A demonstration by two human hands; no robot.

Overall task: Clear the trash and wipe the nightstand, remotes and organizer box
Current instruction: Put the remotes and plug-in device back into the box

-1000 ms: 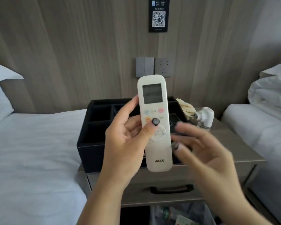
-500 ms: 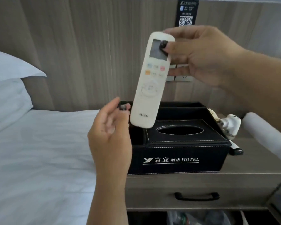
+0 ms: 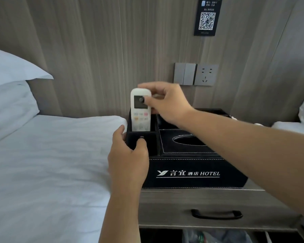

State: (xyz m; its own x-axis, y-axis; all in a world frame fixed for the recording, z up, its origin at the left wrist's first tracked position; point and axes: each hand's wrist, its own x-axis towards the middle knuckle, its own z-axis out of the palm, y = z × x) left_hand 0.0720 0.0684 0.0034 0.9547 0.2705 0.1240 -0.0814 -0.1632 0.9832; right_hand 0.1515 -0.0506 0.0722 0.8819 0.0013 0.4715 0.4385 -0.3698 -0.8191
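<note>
A white air-conditioner remote point(image 3: 140, 118) stands upright in the back left compartment of the black organizer box point(image 3: 191, 172), its lower half hidden inside. My right hand point(image 3: 163, 100) pinches the remote's top, thumb on its screen. My left hand point(image 3: 128, 155) grips the box's front left corner, thumb hooked over the rim of the front compartment. The box, with a tissue slot on top and hotel lettering on its front, sits on the wooden nightstand point(image 3: 191, 195).
A white bed point(image 3: 51, 163) with pillows point(image 3: 11, 88) borders the nightstand on the left. Another bed's edge point(image 3: 291, 127) shows at right. The nightstand's drawer has a black handle point(image 3: 216, 213). Bagged trash point(image 3: 214, 236) lies in the open shelf below. Switches and a socket point(image 3: 196, 74) sit on the wall.
My right hand took the remote from my left, then lowered it from in front of the wall into the box's back left compartment. My left hand moved onto the box's corner.
</note>
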